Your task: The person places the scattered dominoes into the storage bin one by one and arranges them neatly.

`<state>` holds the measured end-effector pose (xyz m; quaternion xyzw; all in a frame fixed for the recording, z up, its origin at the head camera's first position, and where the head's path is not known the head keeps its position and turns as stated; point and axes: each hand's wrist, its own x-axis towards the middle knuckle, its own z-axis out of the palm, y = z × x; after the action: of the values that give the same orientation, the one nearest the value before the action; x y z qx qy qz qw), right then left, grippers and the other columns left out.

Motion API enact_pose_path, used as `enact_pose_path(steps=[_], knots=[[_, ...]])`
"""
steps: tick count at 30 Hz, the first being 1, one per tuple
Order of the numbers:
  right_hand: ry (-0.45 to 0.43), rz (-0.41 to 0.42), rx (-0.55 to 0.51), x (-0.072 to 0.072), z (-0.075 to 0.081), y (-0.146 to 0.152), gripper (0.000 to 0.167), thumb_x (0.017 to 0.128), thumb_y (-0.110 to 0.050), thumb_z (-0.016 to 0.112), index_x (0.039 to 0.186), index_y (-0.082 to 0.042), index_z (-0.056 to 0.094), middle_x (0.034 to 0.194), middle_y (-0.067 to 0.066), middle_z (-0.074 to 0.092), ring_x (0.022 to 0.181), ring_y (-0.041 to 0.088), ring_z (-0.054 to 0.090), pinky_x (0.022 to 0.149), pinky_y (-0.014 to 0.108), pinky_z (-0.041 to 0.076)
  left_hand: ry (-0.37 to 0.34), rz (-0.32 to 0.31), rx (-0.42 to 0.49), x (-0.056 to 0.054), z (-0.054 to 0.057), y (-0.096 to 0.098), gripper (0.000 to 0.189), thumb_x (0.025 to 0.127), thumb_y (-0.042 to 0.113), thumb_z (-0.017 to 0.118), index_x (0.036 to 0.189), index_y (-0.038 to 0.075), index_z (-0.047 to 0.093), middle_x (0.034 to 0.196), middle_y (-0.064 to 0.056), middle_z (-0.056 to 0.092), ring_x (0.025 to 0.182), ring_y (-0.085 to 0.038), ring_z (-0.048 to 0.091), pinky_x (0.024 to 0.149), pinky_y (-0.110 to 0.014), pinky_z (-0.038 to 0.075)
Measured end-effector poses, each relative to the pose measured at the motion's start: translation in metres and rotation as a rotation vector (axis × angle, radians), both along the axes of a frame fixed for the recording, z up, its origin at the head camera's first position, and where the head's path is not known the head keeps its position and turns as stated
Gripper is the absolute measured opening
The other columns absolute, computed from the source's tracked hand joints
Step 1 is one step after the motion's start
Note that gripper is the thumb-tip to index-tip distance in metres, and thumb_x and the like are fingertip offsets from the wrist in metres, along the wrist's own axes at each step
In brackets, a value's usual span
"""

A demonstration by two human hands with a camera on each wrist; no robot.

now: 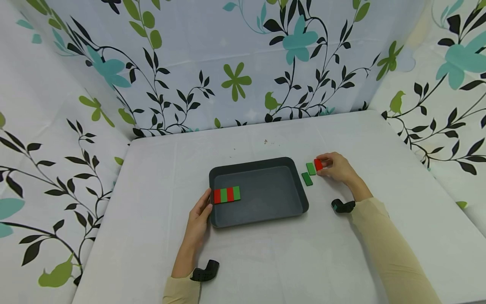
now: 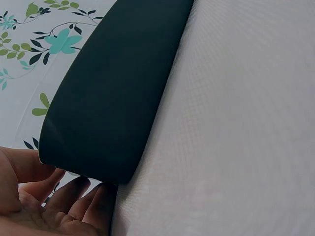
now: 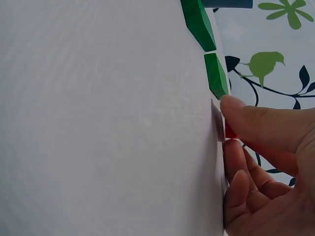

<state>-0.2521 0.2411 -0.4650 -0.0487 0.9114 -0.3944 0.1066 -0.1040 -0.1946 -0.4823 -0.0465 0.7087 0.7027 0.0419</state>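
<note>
A person is reaching both hands over a white table (image 1: 262, 261); the right hand (image 1: 338, 169) is pinching a small red block (image 1: 318, 164) between its thumb and fingers, and that block is sitting to the right of a dark tray (image 1: 265, 194); two green blocks are lying on the table between the red block and the tray, the upper green block (image 1: 311, 169) resting just beside the red one and the lower green block (image 1: 307, 179) lying a bit nearer to the person; the left hand (image 1: 197, 219) is touching the left end of the tray, but I cannot tell if it is gripping it; inside the tray, a row of four blocks (image 1: 224, 195) is starting by the left wall and going red, green, red, green, with the blocks sitting side by side; tan sleeves (image 1: 391, 249) are covering the arms, and a black gadget (image 1: 343, 206) is sitting by the right wrist; a cloth (image 1: 212, 50) with leaves, flowers and birds is hanging behind the table.
</note>
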Motion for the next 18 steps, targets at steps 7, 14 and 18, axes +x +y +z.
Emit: enact_pose_path(steps=[7,14,18], knots=[[-0.016,-0.063,-0.037,0.005,0.007,-0.001,0.055,0.090,-0.011,0.068,0.140,-0.002,0.048,0.134,0.026,0.051,0.121,0.041,0.049,0.100,0.055,0.046,0.010,0.004,-0.004,0.001,-0.001,0.000,0.051,0.105,0.005,0.039,0.155,0.009,0.029,0.162,-0.008,0.022,0.152,-0.023,0.015,0.121,-0.030,0.022],[0.062,-0.074,-0.078,0.011,0.022,-0.010,0.054,0.091,-0.014,0.069,0.140,-0.004,0.049,0.130,0.024,0.055,0.116,0.038,0.054,0.091,0.043,0.051,-0.001,-0.003,0.002,0.000,0.000,0.000,0.052,0.105,0.004,0.038,0.155,0.011,0.028,0.163,-0.005,0.021,0.152,-0.019,0.014,0.122,-0.033,0.019],[0.118,-0.055,-0.117,0.017,0.032,-0.022,0.055,0.090,-0.014,0.071,0.139,-0.002,0.051,0.129,0.023,0.057,0.112,0.036,0.057,0.080,0.025,0.049,0.003,-0.007,-0.004,0.000,0.000,0.000,0.052,0.105,0.005,0.039,0.155,0.010,0.028,0.163,-0.007,0.021,0.152,-0.020,0.014,0.122,-0.037,0.018]])
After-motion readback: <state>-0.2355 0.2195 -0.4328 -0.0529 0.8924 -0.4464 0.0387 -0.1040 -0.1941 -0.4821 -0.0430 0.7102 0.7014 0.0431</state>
